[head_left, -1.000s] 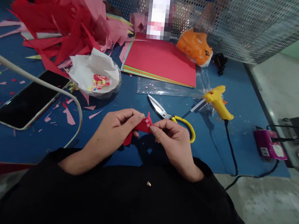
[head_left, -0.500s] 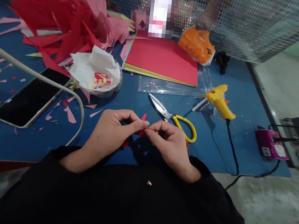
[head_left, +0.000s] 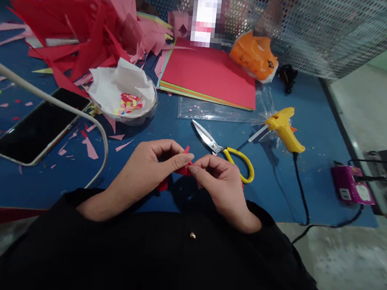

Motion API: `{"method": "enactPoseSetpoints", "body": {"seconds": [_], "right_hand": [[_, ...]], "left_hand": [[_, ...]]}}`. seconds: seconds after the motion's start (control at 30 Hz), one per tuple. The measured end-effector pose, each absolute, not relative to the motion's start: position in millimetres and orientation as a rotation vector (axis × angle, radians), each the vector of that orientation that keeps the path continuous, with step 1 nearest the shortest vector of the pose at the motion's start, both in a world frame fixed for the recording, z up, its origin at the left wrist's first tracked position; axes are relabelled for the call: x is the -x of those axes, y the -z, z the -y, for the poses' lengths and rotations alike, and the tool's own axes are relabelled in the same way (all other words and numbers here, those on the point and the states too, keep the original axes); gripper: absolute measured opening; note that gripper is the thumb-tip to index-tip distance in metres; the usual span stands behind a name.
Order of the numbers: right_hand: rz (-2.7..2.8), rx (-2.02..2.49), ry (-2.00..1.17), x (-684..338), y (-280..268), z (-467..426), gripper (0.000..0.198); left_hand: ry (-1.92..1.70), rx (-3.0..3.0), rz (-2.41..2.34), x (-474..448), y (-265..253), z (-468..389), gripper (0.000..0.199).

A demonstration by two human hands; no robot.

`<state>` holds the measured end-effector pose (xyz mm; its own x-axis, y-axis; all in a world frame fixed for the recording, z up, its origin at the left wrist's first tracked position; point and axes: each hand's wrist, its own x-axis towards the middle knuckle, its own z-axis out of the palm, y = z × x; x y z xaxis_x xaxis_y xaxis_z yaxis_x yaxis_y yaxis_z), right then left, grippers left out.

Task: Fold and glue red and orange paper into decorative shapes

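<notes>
While left hand [head_left: 152,166] pinches thin red paper [head_left: 183,170] | right hand [head_left: 222,182] nips its edge between fingertips | pointed steel-bladed scissors [head_left: 215,146] nearby

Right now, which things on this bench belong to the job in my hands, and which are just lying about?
Likely the job's:
- red paper, pinched by left hand and right hand
- scissors, close by
- coloured sheets, perhaps
- glue gun, perhaps

Probably just lying about:
- phone
- orange packet
- loose pink scraps
- black coil
</notes>
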<state>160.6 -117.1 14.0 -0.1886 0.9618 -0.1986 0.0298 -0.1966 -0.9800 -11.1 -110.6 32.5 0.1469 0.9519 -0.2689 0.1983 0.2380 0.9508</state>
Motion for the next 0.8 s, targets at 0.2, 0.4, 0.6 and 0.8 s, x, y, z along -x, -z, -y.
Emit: {"method": "enactPoseSetpoints", "body": {"seconds": [0.2, 0.4, 0.6, 0.8], "right_hand": [[1.257, 1.251, -1.487, -160, -13, 117, 0.019], [1.261, 1.266, -1.492, -160, -14, 116, 0.018], [1.269, 1.283, -1.482, -161, -14, 116, 0.017], [1.225, 1.284, -1.480, -162, -14, 116, 0.019]], "left_hand": [[-0.836, -1.123, -1.263, 11, -31, 110, 0.036], [-0.897, -0.981, -1.185, 10, -25, 108, 0.033], [-1.040, -0.891, -1.140, 10, -18, 106, 0.023], [-1.173, -0.967, -1.263, 9, -21, 107, 0.010]]}}
